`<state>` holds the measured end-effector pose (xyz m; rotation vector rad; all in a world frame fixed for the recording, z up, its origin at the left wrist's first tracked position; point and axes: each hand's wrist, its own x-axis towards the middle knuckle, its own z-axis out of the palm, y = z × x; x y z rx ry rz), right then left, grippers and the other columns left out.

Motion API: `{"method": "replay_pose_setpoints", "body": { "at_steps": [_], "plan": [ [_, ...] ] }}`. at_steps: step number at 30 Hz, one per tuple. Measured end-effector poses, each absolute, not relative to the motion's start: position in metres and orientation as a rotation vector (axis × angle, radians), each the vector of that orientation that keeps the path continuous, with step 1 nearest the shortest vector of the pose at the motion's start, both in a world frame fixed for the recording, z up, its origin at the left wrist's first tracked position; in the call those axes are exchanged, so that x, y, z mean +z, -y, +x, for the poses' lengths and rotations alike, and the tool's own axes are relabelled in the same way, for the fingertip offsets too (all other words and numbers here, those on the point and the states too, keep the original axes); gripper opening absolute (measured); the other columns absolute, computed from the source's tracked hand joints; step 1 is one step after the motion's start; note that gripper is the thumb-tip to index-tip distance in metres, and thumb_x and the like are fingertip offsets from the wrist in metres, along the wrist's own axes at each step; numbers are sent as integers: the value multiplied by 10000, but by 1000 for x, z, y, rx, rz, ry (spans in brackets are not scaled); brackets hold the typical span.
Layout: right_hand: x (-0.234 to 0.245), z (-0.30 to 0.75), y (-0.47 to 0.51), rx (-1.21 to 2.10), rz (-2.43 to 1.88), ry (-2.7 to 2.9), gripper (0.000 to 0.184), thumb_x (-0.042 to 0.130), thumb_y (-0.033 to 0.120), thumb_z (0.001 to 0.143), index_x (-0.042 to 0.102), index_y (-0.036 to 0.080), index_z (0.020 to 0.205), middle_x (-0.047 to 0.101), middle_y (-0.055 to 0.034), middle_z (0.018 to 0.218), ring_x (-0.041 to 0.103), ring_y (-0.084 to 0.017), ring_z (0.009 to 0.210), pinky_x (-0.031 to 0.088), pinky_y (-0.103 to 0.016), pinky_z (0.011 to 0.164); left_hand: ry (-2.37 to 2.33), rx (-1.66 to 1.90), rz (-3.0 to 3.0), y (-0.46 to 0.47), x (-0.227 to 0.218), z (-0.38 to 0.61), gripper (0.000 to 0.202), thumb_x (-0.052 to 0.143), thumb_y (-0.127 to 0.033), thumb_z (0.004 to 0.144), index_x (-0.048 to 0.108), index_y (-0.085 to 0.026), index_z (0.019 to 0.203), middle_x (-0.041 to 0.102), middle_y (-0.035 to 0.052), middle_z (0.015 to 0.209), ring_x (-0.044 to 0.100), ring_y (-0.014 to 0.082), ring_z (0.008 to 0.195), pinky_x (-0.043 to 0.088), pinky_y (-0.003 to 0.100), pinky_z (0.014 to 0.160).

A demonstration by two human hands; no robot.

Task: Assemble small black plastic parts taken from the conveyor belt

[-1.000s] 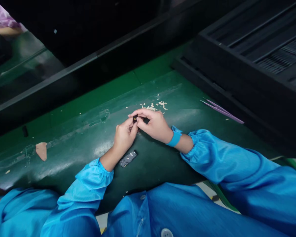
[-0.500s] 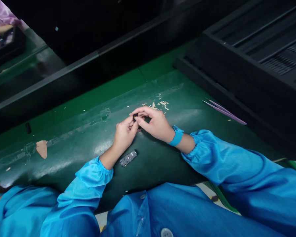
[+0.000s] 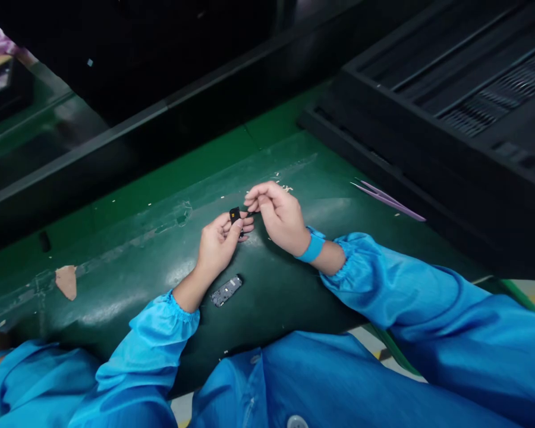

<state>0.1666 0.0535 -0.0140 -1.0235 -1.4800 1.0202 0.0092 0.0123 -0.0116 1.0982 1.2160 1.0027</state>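
Observation:
My left hand (image 3: 217,241) is closed on a small black part (image 3: 235,214) with a yellow-gold patch, held between thumb and fingers above the bench mat. Just to its right, my right hand (image 3: 280,215) has its fingers curled together in a pinch; a thin dark bit shows by the fingertips, too small to name. A narrow circuit board (image 3: 226,290) with many tiny components lies on the mat below my left hand. Several small pale scraps (image 3: 288,189) are scattered behind my right hand.
Purple tweezers (image 3: 390,201) lie on the right beside a large stack of black trays (image 3: 383,119). A tan scrap (image 3: 66,282) and a small black piece (image 3: 44,241) are on the left. A co-worker's blue sleeve (image 3: 40,374) is at lower left. A dark ledge (image 3: 160,128) crosses the back.
My right hand has drawn slightly away from my left, uncovering more of the black part. The whole view has shifted a little.

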Motion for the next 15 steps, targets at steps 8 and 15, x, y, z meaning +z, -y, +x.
{"method": "replay_pose_setpoints", "body": {
  "at_steps": [8, 15],
  "plan": [
    [-11, 165, -55, 1025, -928, 1712, 134, 592, 186, 872, 687, 199, 965, 685, -42, 952, 660, -171, 842, 552, -329, 808, -1245, 1017, 1295, -11, -10, 8, 362, 680, -528, 899, 661, -167, 920, 704, 12, 764, 694, 148, 702, 619, 256, 645],
    [-9, 164, -56, 1229, -931, 1598, 123, 667, 241, 829, 695, 184, 935, 742, -33, 888, 691, -169, 786, 584, -334, 785, -1222, 1021, 1264, -10, -11, 8, 316, 674, -476, 914, 673, -163, 958, 698, 15, 789, 695, 142, 708, 648, 279, 690]
  ]
}}
